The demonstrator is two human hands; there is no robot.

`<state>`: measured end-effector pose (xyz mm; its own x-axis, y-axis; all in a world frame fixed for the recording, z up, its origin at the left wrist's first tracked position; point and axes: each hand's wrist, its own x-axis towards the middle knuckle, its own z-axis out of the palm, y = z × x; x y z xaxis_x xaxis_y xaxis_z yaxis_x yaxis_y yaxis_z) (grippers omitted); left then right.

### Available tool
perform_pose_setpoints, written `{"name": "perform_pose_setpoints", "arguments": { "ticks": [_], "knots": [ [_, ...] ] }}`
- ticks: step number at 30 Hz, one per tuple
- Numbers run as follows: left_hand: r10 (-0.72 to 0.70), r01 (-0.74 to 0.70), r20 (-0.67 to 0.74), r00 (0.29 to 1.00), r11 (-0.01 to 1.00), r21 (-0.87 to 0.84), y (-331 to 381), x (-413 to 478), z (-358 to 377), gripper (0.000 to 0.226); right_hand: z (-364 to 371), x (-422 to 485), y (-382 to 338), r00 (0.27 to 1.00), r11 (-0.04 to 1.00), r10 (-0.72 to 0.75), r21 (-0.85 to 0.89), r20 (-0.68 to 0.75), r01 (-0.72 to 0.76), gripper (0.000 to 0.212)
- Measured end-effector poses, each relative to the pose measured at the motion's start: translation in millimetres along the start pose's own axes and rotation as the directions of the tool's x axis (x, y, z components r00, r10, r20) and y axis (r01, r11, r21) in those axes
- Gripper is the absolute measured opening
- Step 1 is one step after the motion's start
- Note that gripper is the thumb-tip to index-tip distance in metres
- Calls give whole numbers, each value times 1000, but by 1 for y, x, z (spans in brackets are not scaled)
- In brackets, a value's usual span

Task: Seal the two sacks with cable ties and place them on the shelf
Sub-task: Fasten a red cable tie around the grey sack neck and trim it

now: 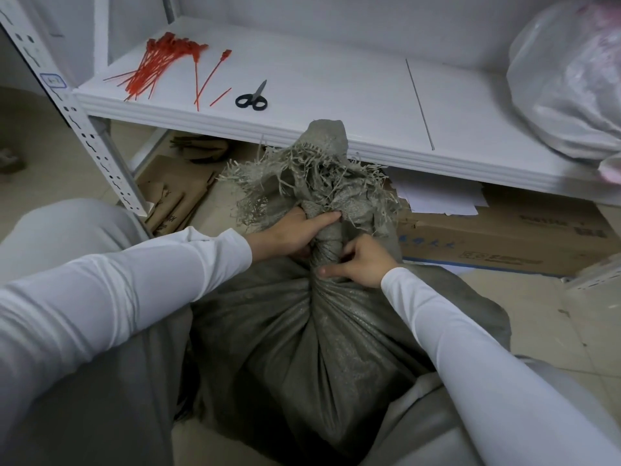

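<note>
A grey woven sack (302,338) stands on the floor between my knees, its frayed mouth gathered into a twisted neck. My left hand (295,233) wraps around that neck from the left. My right hand (359,260) pinches the neck just below, from the right. No tie is visible on the neck. A bundle of red cable ties (151,65) lies at the left of the white shelf (336,95), with a single red tie (210,80) and a short red offcut beside it. I see only this one grey sack.
Black-handled scissors (252,97) lie on the shelf near the ties. A bulging clear plastic bag (568,82) fills the shelf's right end. Flattened cardboard (174,193) and a cardboard box (504,240) with papers sit under the shelf. The perforated shelf post (84,129) stands at left.
</note>
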<state>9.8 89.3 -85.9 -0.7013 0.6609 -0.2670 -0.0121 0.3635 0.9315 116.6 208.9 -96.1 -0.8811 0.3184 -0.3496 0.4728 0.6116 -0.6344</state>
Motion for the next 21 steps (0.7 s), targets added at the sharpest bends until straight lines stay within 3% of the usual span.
{"name": "perform_pose_setpoints", "arguments": {
  "ticks": [2, 5, 11, 21],
  "knots": [
    [-87, 87, 5, 996, 995, -46, 1, -2, 1, 35, 2, 3, 0, 1000, 998, -2, -68, -7, 2, 47],
    [-176, 177, -27, 984, 984, 19, 1, -4, 2, 52, 5, 5, -4, 1000, 983, 7, -186, -9, -9, 51],
    [-269, 273, -87, 959, 961, 44, 3, -2, 2, 55, 11, 3, -13, 992, 933, 24, -353, -127, -67, 46],
    [-308, 308, 48, 950, 951, 13, 6, -3, -3, 51, 9, 0, -14, 966, 884, -9, -454, -260, -114, 39]
  ]
}}
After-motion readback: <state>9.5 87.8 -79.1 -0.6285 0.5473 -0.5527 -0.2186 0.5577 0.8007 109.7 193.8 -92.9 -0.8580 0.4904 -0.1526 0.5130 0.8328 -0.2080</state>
